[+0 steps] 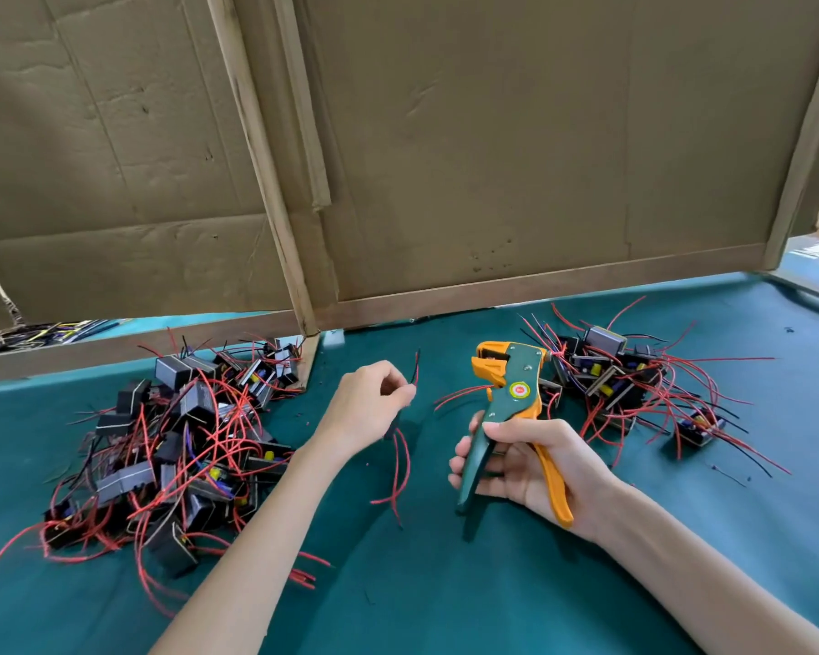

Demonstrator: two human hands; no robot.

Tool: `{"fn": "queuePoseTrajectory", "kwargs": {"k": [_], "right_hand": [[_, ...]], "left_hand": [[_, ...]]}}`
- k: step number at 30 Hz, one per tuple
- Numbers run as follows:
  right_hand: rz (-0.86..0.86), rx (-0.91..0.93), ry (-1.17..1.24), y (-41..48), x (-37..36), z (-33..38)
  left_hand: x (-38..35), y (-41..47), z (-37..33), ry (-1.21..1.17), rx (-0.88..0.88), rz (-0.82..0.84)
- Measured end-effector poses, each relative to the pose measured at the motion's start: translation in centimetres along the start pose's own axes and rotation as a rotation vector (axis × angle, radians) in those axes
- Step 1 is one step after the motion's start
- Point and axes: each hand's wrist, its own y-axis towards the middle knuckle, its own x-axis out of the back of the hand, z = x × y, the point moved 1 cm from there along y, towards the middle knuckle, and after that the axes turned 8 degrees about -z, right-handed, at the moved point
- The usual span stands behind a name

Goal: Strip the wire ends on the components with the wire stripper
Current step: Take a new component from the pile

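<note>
Orange-green stripper (511, 390) is gripped in our right hand (530, 470), handles spread. Our left hand (365, 404) pinches a wire (415, 371) just left of it. Feeding step, we reckon: tip into the mouth next, then squeeze.

Green-and-orange wire stripper (511, 418), red and black wires (218, 432), black components (606, 375), teal table cover (492, 583).

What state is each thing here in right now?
Wire stripper: upright, handles spread.
Right hand: grips the stripper's handles.
Left hand: pinches the wire ends.
Wire ends: red and black, pointing up.
Left pile: tangled heap.
Right pile: tangled heap.
</note>
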Motion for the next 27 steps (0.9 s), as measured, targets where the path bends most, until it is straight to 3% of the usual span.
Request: {"fn": "queuePoseTrajectory", "kwargs": {"k": [9,15,27], "right_hand": [[0.062,0.003,-0.075,-0.6,-0.2,-0.2],[0.125,0.000,-0.115,-1.0,-0.1,-0.2],[0.255,0.023,-0.285,-1.7,-0.2,-0.2]], "left_hand": [[0.7,-0.8,-1.9,-0.502,-0.018,0.099],[2.6,-1.3,-2.6,-0.513,-0.090,0.107],[4.4,-1.8,-3.0,-0.503,-0.034,0.126]]}}
